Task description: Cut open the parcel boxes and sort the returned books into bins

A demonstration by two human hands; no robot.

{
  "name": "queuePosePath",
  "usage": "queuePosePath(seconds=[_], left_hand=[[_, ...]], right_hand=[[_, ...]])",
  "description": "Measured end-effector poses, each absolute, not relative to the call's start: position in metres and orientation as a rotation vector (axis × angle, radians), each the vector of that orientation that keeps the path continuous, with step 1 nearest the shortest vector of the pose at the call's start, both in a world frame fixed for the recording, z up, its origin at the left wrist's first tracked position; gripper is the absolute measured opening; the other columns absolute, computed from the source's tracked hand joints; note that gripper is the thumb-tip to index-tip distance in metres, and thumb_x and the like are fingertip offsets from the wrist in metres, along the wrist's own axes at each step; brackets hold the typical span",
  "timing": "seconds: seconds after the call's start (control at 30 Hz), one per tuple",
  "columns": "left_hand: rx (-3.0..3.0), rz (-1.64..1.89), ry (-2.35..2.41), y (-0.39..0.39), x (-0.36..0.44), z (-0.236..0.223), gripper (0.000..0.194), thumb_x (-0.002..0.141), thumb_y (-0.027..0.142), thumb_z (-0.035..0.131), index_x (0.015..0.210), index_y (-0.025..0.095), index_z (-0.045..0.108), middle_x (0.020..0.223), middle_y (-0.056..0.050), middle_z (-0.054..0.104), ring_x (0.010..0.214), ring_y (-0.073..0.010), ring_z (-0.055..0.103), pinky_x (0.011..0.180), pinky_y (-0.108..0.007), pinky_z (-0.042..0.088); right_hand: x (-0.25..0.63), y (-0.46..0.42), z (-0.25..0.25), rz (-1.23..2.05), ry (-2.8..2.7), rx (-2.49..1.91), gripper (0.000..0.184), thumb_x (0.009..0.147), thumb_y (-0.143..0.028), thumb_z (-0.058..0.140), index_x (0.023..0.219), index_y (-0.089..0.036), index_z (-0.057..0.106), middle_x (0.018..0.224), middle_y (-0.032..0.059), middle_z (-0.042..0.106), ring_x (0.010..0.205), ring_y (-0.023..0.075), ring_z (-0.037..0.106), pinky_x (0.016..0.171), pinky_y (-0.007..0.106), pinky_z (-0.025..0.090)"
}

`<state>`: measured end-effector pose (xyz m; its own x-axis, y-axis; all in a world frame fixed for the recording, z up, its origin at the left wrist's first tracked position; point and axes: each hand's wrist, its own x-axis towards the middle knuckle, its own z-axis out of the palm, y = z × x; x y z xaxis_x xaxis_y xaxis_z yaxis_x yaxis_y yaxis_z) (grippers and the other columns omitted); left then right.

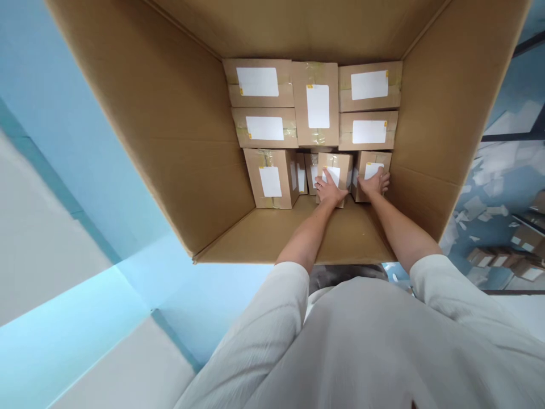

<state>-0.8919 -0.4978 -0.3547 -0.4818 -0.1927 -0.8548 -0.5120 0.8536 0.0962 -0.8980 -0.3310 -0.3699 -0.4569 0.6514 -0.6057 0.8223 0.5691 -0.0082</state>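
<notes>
Left hand [330, 191]: yours, fingers splayed across the labelled face of the middle carton [343, 170]; grip or mere pressure, cannot tell.
Right hand [376, 183]: yours, thumb and fingers spread over the front of the right carton [372, 160]; grip likewise unclear.
Arms: both reaching forward into the large corrugated box [149, 125], bare below pale sleeves.
Labels under fingers: white, liable to crease or scuff if your fingertips drag.
Gap between the two cartons: narrow; your left thumb could be pinched if they close up.
Partly hidden cartons [301, 175]: left of the middle carton, set deeper; a skewed push might wedge against them.
Right wall [438, 136]: just beside the right carton; your knuckles might scrape it.
Upper cartons [317, 74]: five, close-set; a hard shove might shift them.
</notes>
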Motion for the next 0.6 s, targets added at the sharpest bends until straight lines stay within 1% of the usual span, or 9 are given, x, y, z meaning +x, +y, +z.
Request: queuePosePath(seconds=[0.07,0.13,0.2,0.27,0.33,0.4,0.5,0.6], left_hand=[[-0.465,0.437,2.110,-0.502,-0.895,-0.345,0.154,0.072,0.056,0.092,0.180,0.025,-0.013,0.185,-0.025,0.010,0.169,-0.0520,0.020,0.135,-0.062,0.026],[-0.430,0.466,2.142,-0.507,-0.900,-0.331,0.153,0.071,0.055,0.095,0.180,0.026,-0.008,0.185,-0.024,0.012,0.168,-0.0536,0.019,0.135,-0.063,0.024],[-0.422,0.503,2.159,-0.512,-0.904,-0.315,0.152,0.069,0.053,0.096,0.181,0.025,-0.003,0.184,-0.025,0.013,0.168,-0.0557,0.016,0.135,-0.064,0.023],[-0.429,0.544,2.168,-0.518,-0.908,-0.295,0.151,0.068,0.052,0.097,0.181,0.024,0.000,0.184,-0.026,0.013,0.168,-0.0574,0.015,0.134,-0.066,0.023],[-0.429,0.580,2.179,-0.524,-0.912,-0.273,0.150,0.067,0.052,0.097,0.181,0.022,0.003,0.183,-0.027,0.014,0.167,-0.0578,0.018,0.133,-0.066,0.023],[-0.421,0.604,2.202,-0.531,-0.914,-0.251,0.149,0.066,0.053,0.096,0.181,0.022,0.006,0.183,-0.028,0.016,0.166,-0.0569,0.023,0.133,-0.065,0.024],[-0.417,0.611,2.252,-0.542,-0.918,-0.218,0.147,0.067,0.054,0.095,0.181,0.023,0.007,0.182,-0.027,0.019,0.165,-0.0556,0.028,0.132,-0.063,0.026],[-0.408,0.653,2.305,-0.553,-0.929,-0.184,0.148,0.067,0.056,0.094,0.181,0.022,0.006,0.183,-0.027,0.019,0.166,-0.0556,0.028,0.132,-0.061,0.028]], right_hand=[[-0.898,-0.329,-0.367,-0.423,2.234,1.153,0.097,0.081,-0.050,0.085,0.163,-0.028,0.038,0.176,0.0236,0.026,0.152,0.0461,0.037,0.124,0.067,0.034],[-0.898,-0.329,-0.362,-0.458,2.222,1.128,0.088,0.085,-0.047,0.081,0.161,-0.027,0.042,0.174,0.0234,0.030,0.152,0.0457,0.037,0.124,0.068,0.033],[-0.898,-0.332,-0.354,-0.510,2.230,1.101,0.077,0.089,-0.046,0.076,0.158,-0.027,0.047,0.173,0.0223,0.032,0.152,0.0450,0.037,0.123,0.068,0.034],[-0.899,-0.340,-0.343,-0.573,2.245,1.060,0.070,0.091,-0.044,0.072,0.155,-0.027,0.051,0.174,0.0209,0.034,0.152,0.0439,0.039,0.124,0.066,0.035],[-0.901,-0.348,-0.331,-0.649,2.244,1.002,0.067,0.092,-0.044,0.071,0.154,-0.026,0.054,0.171,0.0203,0.040,0.152,0.0430,0.044,0.125,0.065,0.037],[-0.905,-0.356,-0.316,-0.750,2.198,0.961,0.064,0.094,-0.046,0.070,0.153,-0.024,0.057,0.165,0.0211,0.050,0.148,0.0422,0.052,0.124,0.062,0.042],[-0.912,-0.364,-0.292,-0.935,2.094,0.876,0.062,0.097,-0.048,0.067,0.151,-0.020,0.059,0.155,0.0218,0.064,0.142,0.0389,0.062,0.121,0.052,0.048],[-0.920,-0.366,-0.269,-1.022,2.073,0.848,0.061,0.099,-0.049,0.063,0.153,-0.020,0.060,0.155,0.0207,0.067,0.141,0.0358,0.065,0.121,0.050,0.048]])
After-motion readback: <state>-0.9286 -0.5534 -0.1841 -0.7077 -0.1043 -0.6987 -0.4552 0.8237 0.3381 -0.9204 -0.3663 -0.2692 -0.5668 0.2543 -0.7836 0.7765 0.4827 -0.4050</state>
